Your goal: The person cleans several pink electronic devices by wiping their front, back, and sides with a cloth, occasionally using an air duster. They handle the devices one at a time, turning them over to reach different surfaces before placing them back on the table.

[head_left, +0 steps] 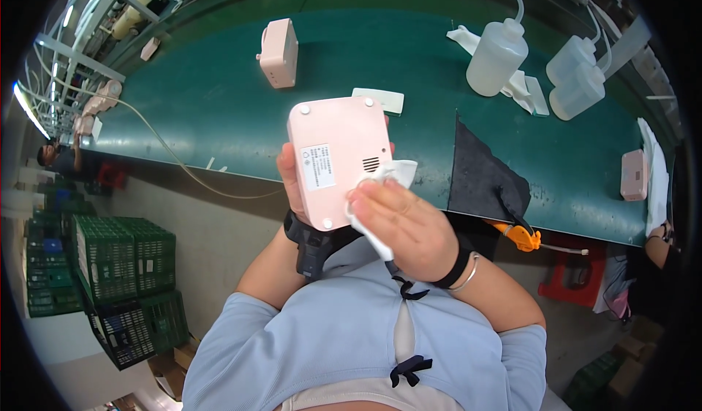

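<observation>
A pink box-shaped device (340, 133) is held up in front of me, its underside showing with round white feet, a white label and dark vent slots. My left hand (289, 177) grips it from the left and behind, most of the fingers hidden by the device. Bunched under the fingers of my right hand (409, 224) is a white cloth (397, 170), which presses against the lower right of the underside, beside the slots. On the green table behind the device lies a flat white piece (380, 100).
A similar pink device (280, 54) stands farther back on the green table (197, 82). Translucent bottles with tubes (498, 58) stand back right near white cloths. A black mat (486, 170) and an orange tool (519, 235) are at the front edge. Green crates (124, 257) are stacked left.
</observation>
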A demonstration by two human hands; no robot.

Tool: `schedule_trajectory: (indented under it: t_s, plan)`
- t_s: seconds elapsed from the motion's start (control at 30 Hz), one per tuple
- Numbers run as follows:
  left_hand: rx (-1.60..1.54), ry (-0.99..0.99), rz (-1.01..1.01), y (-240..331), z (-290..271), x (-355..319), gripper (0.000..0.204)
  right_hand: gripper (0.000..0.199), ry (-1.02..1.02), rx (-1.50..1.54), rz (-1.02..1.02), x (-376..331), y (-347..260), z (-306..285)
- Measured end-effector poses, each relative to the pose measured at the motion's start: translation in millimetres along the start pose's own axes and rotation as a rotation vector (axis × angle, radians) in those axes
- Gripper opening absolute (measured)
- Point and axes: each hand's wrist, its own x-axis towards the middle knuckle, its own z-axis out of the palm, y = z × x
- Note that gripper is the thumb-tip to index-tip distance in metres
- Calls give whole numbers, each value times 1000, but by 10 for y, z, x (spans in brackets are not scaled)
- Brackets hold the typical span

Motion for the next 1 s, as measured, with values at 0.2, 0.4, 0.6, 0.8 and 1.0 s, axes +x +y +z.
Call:
schedule_trajectory:
  t_s: [0.2,0.4,0.6,0.8,1.0]
  plan:
    - [27,-58,-80,83,-126,22,109,32,-70,-45,-16,-318,26,-171]
    - [13,-93,-33,95,-83,45,109,18,286,25,549,-1168,-46,-588]
    - [-26,-96,-19,79,-92,-35,111,18,567,616,1241,-2660,-54,-718]
    - [-16,-119,-35,167,-135,-303,116,30,787,407,1156,-2395,242,-477]
    - [113,-157,31,331,-287,-630,118,37,770,472,1197,-2536,412,-263]
